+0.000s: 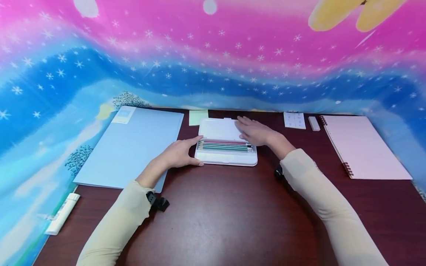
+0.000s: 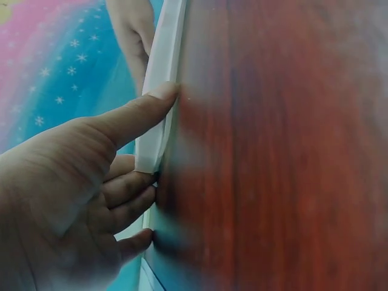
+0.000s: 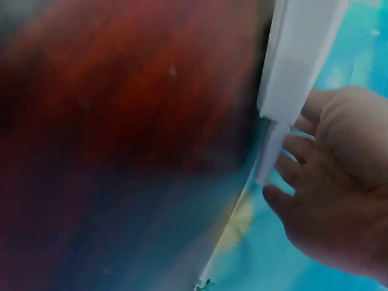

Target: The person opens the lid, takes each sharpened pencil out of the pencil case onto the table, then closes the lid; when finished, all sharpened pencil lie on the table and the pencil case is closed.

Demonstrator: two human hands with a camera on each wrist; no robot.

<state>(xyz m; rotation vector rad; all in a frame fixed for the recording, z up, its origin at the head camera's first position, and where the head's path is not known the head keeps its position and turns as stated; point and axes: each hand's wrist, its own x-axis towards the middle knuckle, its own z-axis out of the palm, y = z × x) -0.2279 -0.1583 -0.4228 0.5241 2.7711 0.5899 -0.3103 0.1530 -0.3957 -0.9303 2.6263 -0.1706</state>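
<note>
A white pencil case (image 1: 229,159) lies on the table with its lid (image 1: 217,128) laid open toward the back. Several green pencils (image 1: 226,147) and a red one (image 1: 223,142) rest side by side inside. My left hand (image 1: 178,153) holds the case's left end, thumb at the front corner and fingers on the far side; the left wrist view shows the thumb across the white front wall (image 2: 160,127). With fingers extended, my right hand (image 1: 254,131) rests at the right side of the lid. In the right wrist view, its fingers (image 3: 291,167) are beside the thin lid edge.
To the left lie a light blue folder (image 1: 139,144) and a white tube (image 1: 63,214). A pale green sticky note (image 1: 197,116) sits behind the case. On the right are a small paper pad (image 1: 294,120), a white block (image 1: 314,123) and a pink spiral notebook (image 1: 366,147).
</note>
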